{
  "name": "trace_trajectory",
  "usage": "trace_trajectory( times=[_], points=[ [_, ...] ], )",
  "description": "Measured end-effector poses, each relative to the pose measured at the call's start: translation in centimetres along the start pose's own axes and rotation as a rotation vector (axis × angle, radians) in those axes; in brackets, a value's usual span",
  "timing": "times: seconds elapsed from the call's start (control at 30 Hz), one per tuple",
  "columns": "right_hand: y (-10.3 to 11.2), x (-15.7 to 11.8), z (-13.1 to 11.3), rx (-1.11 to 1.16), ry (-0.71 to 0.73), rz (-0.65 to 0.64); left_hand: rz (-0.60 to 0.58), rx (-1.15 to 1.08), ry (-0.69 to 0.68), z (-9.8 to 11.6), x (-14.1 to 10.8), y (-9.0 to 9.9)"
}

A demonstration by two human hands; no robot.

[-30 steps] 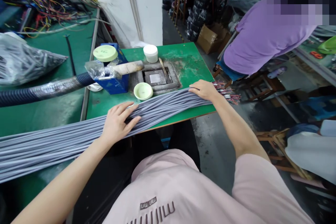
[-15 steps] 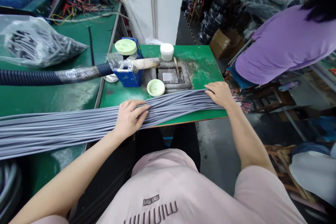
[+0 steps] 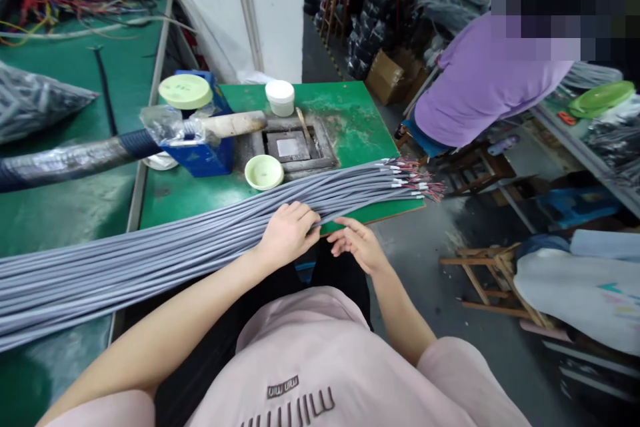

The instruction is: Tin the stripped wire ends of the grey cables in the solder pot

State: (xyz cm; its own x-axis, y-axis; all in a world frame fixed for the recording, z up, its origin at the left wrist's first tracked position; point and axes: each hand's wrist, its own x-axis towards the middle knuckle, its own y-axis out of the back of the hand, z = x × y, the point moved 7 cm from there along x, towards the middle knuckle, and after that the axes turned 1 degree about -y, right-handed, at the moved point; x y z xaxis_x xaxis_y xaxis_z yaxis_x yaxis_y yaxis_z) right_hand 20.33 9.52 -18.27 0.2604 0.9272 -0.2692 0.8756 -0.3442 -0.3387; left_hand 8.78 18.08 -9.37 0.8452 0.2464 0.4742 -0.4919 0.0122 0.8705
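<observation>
A long bundle of grey cables (image 3: 200, 237) lies slantwise along the front of the green workbench. At its right end the cables are stripped, and thin red and other coloured wires (image 3: 425, 185) with white bits stick out. My left hand (image 3: 290, 232) rests on the bundle's near side, its fingers curled over some cables and the thumb below them. Just to its right, my right hand (image 3: 359, 245) hovers by the bench's front edge, fingers apart and holding nothing. Behind the bundle stands a small pale green dish (image 3: 264, 172).
A square, soot-stained recess (image 3: 327, 155) with a small brush (image 3: 303, 123) is set into the bench. Around it are a white tub (image 3: 280, 99), a blue box (image 3: 205, 157) and a ribbed hose (image 3: 75, 160). A person in a purple top (image 3: 480, 90) sits at the right.
My right hand has left the bundle's right end and come back toward my left hand, uncovering the wire ends. My left hand has slid right along the cables. The view has shifted right.
</observation>
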Motion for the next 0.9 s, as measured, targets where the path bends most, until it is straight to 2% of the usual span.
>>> trace_trajectory(
  times=[0.07, 0.13, 0.23, 0.3, 0.33, 0.4, 0.5, 0.57, 0.67, 0.77, 0.83, 0.9],
  points=[
    [1.5, 0.4, -1.9, 0.172, 0.110, 0.118, 0.043, -0.077, -0.026, 0.4, -0.1, 0.9],
    [3.6, 0.2, -4.7, 0.266, 0.265, 0.282, 0.035, -0.116, -0.075, 1.3, -0.5, 1.3],
    [6.4, -1.6, -8.9, 0.277, 0.522, 0.521, -0.083, -0.169, -0.119, 2.8, -1.4, 1.0],
    [6.8, -3.2, -10.8, 0.173, 0.653, 0.571, -0.165, -0.253, -0.080, 3.4, -2.1, 0.6],
    [6.2, -3.6, -11.2, 0.071, 0.662, 0.529, -0.183, -0.326, -0.028, 3.4, -2.4, 0.6],
    [3.7, -3.8, -10.4, -0.213, 0.534, 0.332, -0.168, -0.534, 0.141, 3.0, -2.8, 0.7],
    [-0.6, -3.8, -6.0, -0.640, 0.223, 0.002, -0.035, -0.935, 0.510, 1.3, -3.3, 0.6],
    [-2.5, -4.2, -3.8, -0.814, 0.137, -0.112, 0.102, -1.191, 0.729, 0.2, -3.8, 0.2],
    [-4.3, -4.3, -2.5, -0.936, 0.120, -0.196, 0.260, -1.453, 0.909, -0.8, -4.3, -0.5],
    [-5.1, -4.1, -2.6, -0.994, 0.097, -0.266, 0.328, -1.567, 0.969, -0.9, -4.6, -1.0],
    [-5.4, -3.7, -3.4, -1.022, 0.141, -0.257, 0.346, -1.590, 0.978, -0.7, -4.5, -1.2],
    [-5.5, -3.3, -4.4, -1.018, 0.233, -0.184, 0.349, -1.593, 0.989, -0.3, -4.4, -1.5]
  ],
)
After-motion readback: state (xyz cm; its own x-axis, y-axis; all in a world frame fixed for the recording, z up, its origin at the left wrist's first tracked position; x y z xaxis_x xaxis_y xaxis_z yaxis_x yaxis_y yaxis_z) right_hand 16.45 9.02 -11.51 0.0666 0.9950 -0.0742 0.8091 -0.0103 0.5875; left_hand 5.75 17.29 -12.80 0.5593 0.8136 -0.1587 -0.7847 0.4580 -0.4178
